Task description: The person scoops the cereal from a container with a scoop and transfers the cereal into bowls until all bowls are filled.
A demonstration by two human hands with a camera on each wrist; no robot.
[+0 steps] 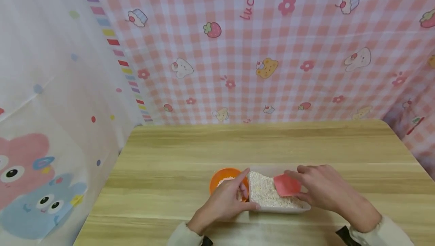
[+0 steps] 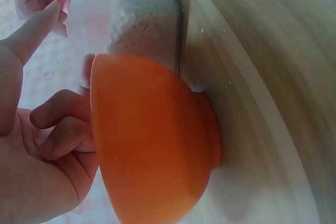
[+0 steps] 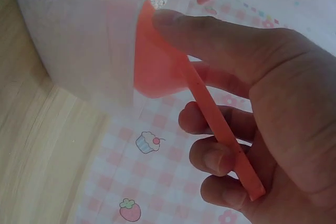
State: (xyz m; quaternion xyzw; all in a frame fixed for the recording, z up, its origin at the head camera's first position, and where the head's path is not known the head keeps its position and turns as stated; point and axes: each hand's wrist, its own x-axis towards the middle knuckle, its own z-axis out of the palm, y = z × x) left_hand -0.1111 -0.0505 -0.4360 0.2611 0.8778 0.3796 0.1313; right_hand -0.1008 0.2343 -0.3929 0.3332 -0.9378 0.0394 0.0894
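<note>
A translucent plastic container filled with pale grains sits near the table's front edge. My left hand grips its left end, thumb at the near corner and index finger at the far one. In the left wrist view the other fingers curl beside an orange bowl. That bowl stands left of the container with some pale grains inside. With my right hand I hold a red scoop over the container's right part. Its flat handle runs across the palm, thumb near the scoop's head.
The wooden table reaches back to a pink checked cloth hanging behind it. A white patterned cloth hangs on the left. A few stray grains lie on the tabletop beside the bowl in the left wrist view.
</note>
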